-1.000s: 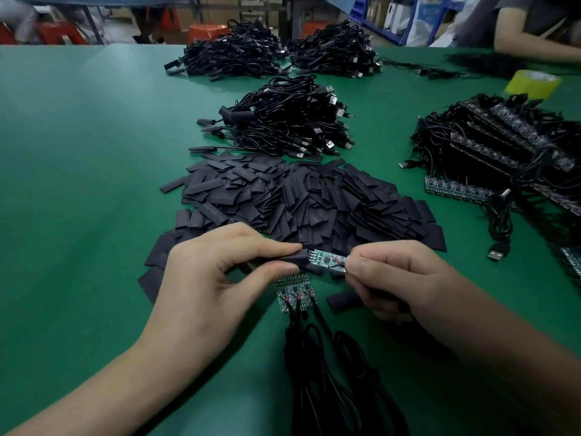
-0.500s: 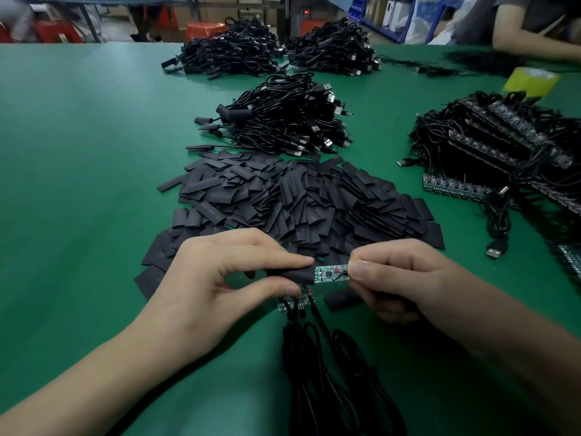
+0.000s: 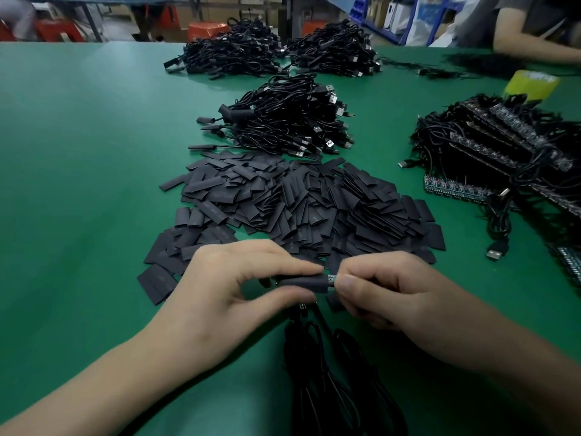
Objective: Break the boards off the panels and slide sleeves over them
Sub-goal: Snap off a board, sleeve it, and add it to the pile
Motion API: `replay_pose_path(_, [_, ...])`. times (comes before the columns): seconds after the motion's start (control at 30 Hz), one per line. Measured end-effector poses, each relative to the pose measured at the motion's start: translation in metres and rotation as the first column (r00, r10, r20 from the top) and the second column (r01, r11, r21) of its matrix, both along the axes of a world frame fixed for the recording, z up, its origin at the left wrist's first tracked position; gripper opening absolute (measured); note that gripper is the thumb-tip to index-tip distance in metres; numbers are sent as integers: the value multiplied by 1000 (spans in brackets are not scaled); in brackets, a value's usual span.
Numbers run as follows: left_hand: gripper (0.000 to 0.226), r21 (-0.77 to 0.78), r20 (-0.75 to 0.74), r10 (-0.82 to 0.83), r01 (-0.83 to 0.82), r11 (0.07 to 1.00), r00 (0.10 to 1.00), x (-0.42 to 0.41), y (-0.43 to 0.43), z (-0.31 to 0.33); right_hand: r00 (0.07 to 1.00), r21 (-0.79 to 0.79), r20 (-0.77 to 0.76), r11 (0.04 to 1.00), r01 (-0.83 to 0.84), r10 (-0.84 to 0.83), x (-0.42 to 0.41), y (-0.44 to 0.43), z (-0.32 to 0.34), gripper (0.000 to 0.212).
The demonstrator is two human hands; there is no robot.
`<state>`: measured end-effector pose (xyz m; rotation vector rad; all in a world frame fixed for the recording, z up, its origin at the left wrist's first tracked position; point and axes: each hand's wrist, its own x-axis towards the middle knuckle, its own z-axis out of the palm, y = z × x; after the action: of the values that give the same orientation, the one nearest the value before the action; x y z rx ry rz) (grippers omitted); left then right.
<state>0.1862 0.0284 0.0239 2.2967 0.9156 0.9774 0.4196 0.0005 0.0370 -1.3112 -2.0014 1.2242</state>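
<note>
My left hand [image 3: 232,287] pinches a black sleeve [image 3: 303,283] between thumb and forefinger. The sleeve covers most of a small green board [image 3: 331,280]; only a short end of the board shows at the sleeve's right. My right hand [image 3: 386,287] grips that exposed end of the board. Black cables [image 3: 317,372] run from under my hands toward me; the other boards below are hidden by my fingers. A big heap of loose black sleeves [image 3: 298,202] lies just beyond my hands.
Panels of boards with black cables [image 3: 503,152] are stacked at the right. Finished cable bundles [image 3: 283,121] lie behind the sleeves, with two more piles [image 3: 232,55] farther back. A yellow tape roll [image 3: 531,84] and another person's arm [image 3: 534,48] are far right.
The sleeve in my left hand has slid rightward over the board, which now shows only a sliver. The boards below my hands have gone out of sight.
</note>
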Motion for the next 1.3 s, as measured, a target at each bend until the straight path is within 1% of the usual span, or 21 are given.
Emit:
replay_pose_path(0.2, [23,101,14,7,-8,995,1000,3,-6,1,1000,-28,-23,1000,-1,0,0,0,-2,37])
replay_pose_path(0.27, [22,121,28,17,-20,992,999,3,-7,1,997,-70,-73,997,-25,20,0,0,-1,35])
replay_pose_path(0.37, [20,141,65,30,-39,989,997,4,-9,2,981,-151,-193,986,-68,39,1,0,3,34])
replay_pose_path(0.47, [18,141,91,29,-42,989,995,6,-11,4,969,-177,-243,979,-97,52,1,0,7,34])
replay_pose_path(0.67, [20,163,66,0,-11,987,998,7,-12,2,969,-180,-240,978,-102,57,-2,-1,6,33])
replay_pose_path(0.8, [19,150,85,53,-65,987,995,7,-9,2,973,-140,-226,987,-73,39,-3,-1,7,32])
replay_pose_path(0.97, [20,138,119,114,-130,982,986,6,-7,2,963,-109,-264,994,20,-48,2,0,10,27])
replay_pose_path(1.07, [20,142,110,115,-130,981,987,6,-8,2,962,-94,-268,995,22,-46,-1,-1,8,26])
replay_pose_path(1.2, [18,165,90,100,-114,980,991,7,-9,1,962,-124,-270,992,16,-49,-5,-3,7,25])
replay_pose_path(1.27, [19,184,90,119,-134,974,989,8,-9,1,964,-100,-259,995,30,-56,-7,-4,7,24])
replay_pose_path(1.3, [21,193,102,155,-172,966,983,9,-9,2,966,-64,-248,996,55,-69,-8,-5,7,24])
